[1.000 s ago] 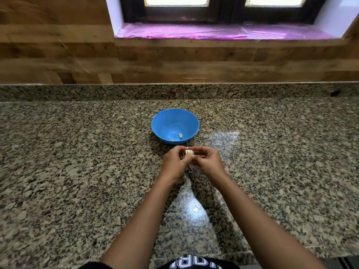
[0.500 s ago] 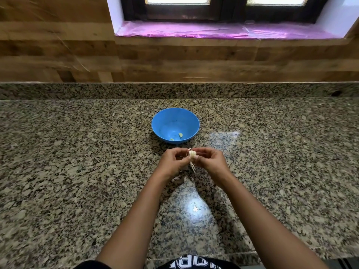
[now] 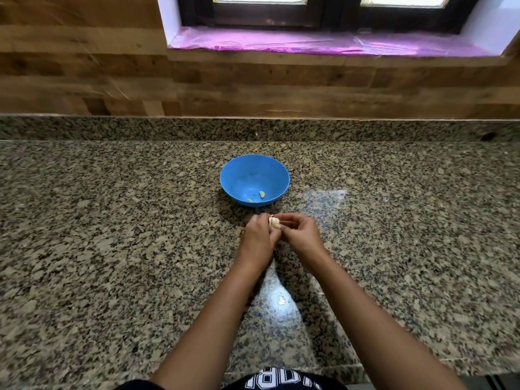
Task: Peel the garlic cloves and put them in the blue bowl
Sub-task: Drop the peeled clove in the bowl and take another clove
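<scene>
Fingertips of left hand [image 3: 260, 237] and right hand [image 3: 301, 233] pinch one garlic clove [image 3: 273, 221] just near the blue bowl [image 3: 225, 178]; slipping, it could drop onto the granite counter [image 3: 112, 249].

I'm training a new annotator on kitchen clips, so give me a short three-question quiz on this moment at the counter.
1. True or false: the round blue plastic bowl on the speckled granite countertop holds no garlic.
2. Multiple choice: the left hand and right hand pinch the small pale garlic clove
A) inside the bowl
B) above the counter, on the person's side of the bowl
C) behind the bowl
3. How many peeled garlic pieces lie in the bowl?

Key: 1 false; 2 B; 3 two.
</scene>
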Demonstrator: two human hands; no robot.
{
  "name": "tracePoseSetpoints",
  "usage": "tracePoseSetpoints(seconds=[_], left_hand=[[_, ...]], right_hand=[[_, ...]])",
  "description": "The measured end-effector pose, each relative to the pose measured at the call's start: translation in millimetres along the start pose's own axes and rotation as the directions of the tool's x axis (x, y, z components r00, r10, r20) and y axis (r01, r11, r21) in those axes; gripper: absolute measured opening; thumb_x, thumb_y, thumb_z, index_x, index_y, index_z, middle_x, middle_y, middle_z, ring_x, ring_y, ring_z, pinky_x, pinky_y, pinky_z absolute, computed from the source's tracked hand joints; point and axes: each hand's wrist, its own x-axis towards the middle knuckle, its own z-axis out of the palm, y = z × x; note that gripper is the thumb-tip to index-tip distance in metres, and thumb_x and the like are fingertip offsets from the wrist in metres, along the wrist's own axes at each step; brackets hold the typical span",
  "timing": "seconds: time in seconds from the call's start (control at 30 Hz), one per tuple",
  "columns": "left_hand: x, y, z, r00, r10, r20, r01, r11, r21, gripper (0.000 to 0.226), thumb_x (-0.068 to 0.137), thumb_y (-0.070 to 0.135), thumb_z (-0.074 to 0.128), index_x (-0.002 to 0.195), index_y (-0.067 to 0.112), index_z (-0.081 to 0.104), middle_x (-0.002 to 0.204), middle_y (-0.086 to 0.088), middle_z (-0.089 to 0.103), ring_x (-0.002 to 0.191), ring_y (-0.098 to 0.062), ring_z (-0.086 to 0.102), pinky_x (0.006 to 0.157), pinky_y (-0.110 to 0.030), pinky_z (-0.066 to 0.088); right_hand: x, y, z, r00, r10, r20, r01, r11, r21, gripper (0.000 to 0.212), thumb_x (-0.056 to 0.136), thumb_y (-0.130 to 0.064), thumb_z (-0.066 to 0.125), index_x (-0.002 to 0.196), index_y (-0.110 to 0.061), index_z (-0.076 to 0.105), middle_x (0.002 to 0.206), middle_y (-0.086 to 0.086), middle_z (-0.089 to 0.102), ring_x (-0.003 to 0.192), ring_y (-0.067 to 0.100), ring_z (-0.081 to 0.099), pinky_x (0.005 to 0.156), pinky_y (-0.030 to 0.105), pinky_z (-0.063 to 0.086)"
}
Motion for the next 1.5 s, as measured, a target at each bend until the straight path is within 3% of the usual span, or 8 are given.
tracePoseSetpoints(seconds=[0.37,0.5,0.73,0.83,0.97,1.17,1.33,1.5], left_hand=[[3.1,-21.5,-9.0,0.992,-0.116,0.052,0.127,0.946,-0.299,0.024,0.095,0.015,0.054,0.114,0.004,0.064,0.100,-0.010,0.069,0.075,-0.009,0.064,0.065,-0.014,0.051],[2.7,-38.7,-15.3,0.925,-0.358,0.124,0.353,0.695,-0.626,0.017,0.096,0.010,0.051,0.110,0.003,0.058,0.092,-0.009,0.068,0.072,-0.014,0.067,0.066,-0.024,0.057],[-5.9,-46.5,-28.3,0.872,-0.463,0.161,0.368,0.400,-0.839,0.004,0.085,0.002,0.064,0.085,0.006,0.062,0.074,-0.007,0.067,0.061,-0.012,0.062,0.057,-0.017,0.054],[-8.3,-44.5,-27.7,0.867,-0.460,0.190,0.348,0.286,-0.893,0.006,0.085,-0.003,0.061,0.090,0.000,0.063,0.075,-0.004,0.067,0.061,-0.008,0.064,0.060,-0.016,0.055],[-15.4,-30.4,-18.5,0.874,-0.396,0.282,0.358,0.131,-0.925,0.009,0.087,-0.008,0.055,0.086,-0.002,0.062,0.077,-0.010,0.069,0.062,-0.011,0.068,0.061,-0.017,0.056],[-27.2,-14.5,-4.2,0.895,-0.291,0.337,0.397,0.177,-0.901,0.006,0.087,-0.002,0.058,0.092,-0.001,0.062,0.083,-0.010,0.069,0.068,-0.014,0.068,0.060,-0.021,0.056],[-32.8,-11.1,-3.6,0.938,-0.241,0.247,0.343,0.556,-0.757,0.008,0.084,0.003,0.066,0.089,0.009,0.068,0.091,-0.011,0.070,0.080,-0.019,0.067,0.069,-0.027,0.057],[-36.7,-5.9,-8.7,0.966,-0.204,0.161,0.257,0.659,-0.707,0.008,0.081,0.008,0.071,0.085,0.014,0.070,0.086,-0.006,0.072,0.080,-0.017,0.070,0.068,-0.025,0.057]], right_hand=[[-2.3,1.7,-3.2,0.992,0.105,0.066,-0.109,0.991,0.073,0.022,0.085,0.001,0.062,0.107,0.002,0.061,0.093,0.010,0.067,0.077,0.017,0.066,0.061,0.022,0.054],[4.5,2.6,4.8,1.000,0.003,0.030,0.005,0.959,-0.284,0.021,0.088,-0.010,0.062,0.109,-0.007,0.062,0.107,0.007,0.065,0.091,0.019,0.064,0.076,0.032,0.055],[16.8,9.5,20.7,0.966,-0.191,0.176,0.259,0.653,-0.712,0.021,0.091,-0.017,0.059,0.109,-0.011,0.068,0.109,0.007,0.057,0.096,0.017,0.054,0.091,0.030,0.046],[8.4,9.2,18.5,0.965,-0.220,0.139,0.255,0.681,-0.686,0.023,0.089,-0.017,0.062,0.109,-0.009,0.068,0.111,0.006,0.062,0.101,0.018,0.057,0.093,0.031,0.047],[-14.9,2.1,12.0,0.989,-0.140,0.038,0.145,0.931,-0.334,0.015,0.088,-0.013,0.064,0.099,-0.006,0.070,0.087,0.001,0.069,0.079,0.007,0.065,0.069,0.019,0.053],[-34.5,1.5,-5.2,0.999,-0.049,-0.010,0.049,0.999,-0.007,0.007,0.084,-0.003,0.065,0.084,-0.008,0.070,0.075,0.001,0.069,0.062,0.004,0.062,0.056,0.019,0.049],[-38.6,7.1,-10.8,0.999,-0.030,-0.030,0.028,0.999,-0.043,0.006,0.084,-0.001,0.064,0.081,-0.005,0.067,0.073,0.005,0.067,0.065,0.010,0.062,0.061,0.024,0.052],[-40.5,5.3,-11.6,0.999,-0.017,-0.048,0.016,1.000,-0.019,0.006,0.085,0.000,0.063,0.080,-0.003,0.065,0.073,0.008,0.067,0.065,0.015,0.064,0.064,0.026,0.055]])
